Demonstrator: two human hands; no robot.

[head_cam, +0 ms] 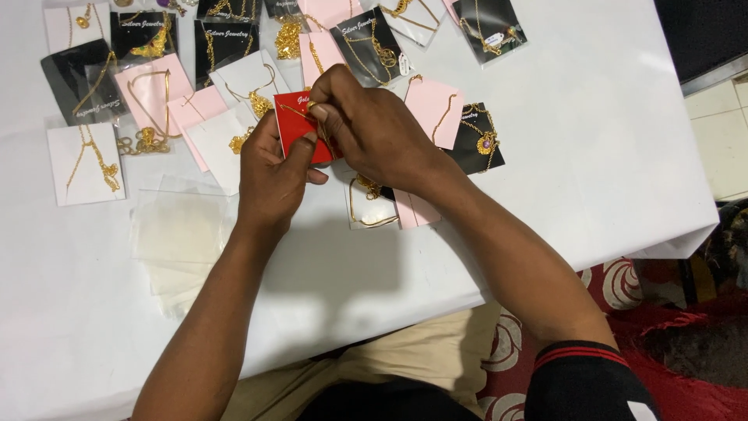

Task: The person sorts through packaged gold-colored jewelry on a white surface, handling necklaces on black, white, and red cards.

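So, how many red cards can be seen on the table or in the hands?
1. The red card is held above the white table, gripped by the left hand while the right hand works a gold chain on it. Others may be hidden under the hands.

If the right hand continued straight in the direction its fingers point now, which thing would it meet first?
The right hand points up-left; beyond the red card it pinches, it would probably first meet the white card with a gold pendant, though height above the table is unclear.

A small red rectangular jewellery card (294,131) is sitting mid-tabletop; pink, black and white cards are lying behind it, clear plastic sleeves (178,234) lying left of it.
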